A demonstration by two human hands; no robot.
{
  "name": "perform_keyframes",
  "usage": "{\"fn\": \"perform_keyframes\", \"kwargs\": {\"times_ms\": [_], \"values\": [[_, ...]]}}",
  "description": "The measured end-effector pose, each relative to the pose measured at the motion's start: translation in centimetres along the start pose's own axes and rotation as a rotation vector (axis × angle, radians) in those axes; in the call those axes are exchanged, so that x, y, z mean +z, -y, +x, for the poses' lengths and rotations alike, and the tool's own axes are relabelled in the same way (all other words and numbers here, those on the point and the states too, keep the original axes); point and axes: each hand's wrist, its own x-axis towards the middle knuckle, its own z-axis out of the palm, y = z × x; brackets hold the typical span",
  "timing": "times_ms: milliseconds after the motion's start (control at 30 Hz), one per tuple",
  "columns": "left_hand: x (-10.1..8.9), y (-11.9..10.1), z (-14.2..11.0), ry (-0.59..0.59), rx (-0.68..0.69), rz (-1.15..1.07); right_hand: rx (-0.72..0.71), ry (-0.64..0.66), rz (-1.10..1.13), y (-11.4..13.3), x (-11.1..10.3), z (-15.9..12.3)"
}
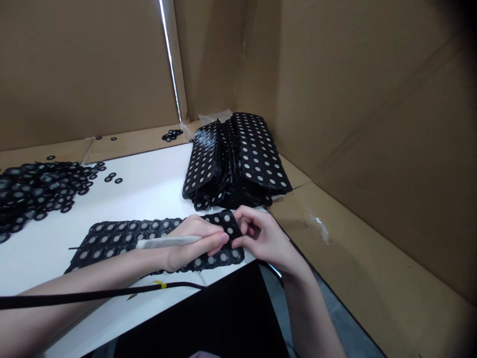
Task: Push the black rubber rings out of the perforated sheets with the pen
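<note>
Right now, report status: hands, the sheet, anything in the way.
Left hand grips white tool, pressed on black dotted sheet. Right hand pinches sheet's right end. Stack of sheets behind; loose rings far left.

White tabletop [149, 186] sits boxed in by brown cardboard walls [372, 124] on the far side and to its right. Thin bright light strip [170, 59] runs down the gap between two panels behind the tabletop. Flat cardboard sheet [354, 268] lies right of the tabletop, with a glossy tape patch on it. Lighting is dim, and the top right corner is dark.
</note>
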Motion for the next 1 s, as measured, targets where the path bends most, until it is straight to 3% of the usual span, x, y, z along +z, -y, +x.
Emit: {"fn": "perform_keyframes", "kwargs": {"times_ms": [233,433,700,1000], "values": [[0.06,0.27,0.01,0.089,0.079,0.048,0.006,0.008,0.03,-0.03,-0.07,-0.1],[-0.3,-0.26,-0.2,-0.012,-0.023,-0.045,0.007,-0.006,-0.007,-0.01,-0.19,-0.06],[-0.16,-0.21,-0.19,-0.005,-0.001,-0.029,0.015,-0.016,0.0,-0.02,-0.16,-0.07],[-0.28,-0.43,0.5,-0.029,-0.024,0.077,0.014,-0.187,-0.036,-0.17,0.21,0.42]]}}
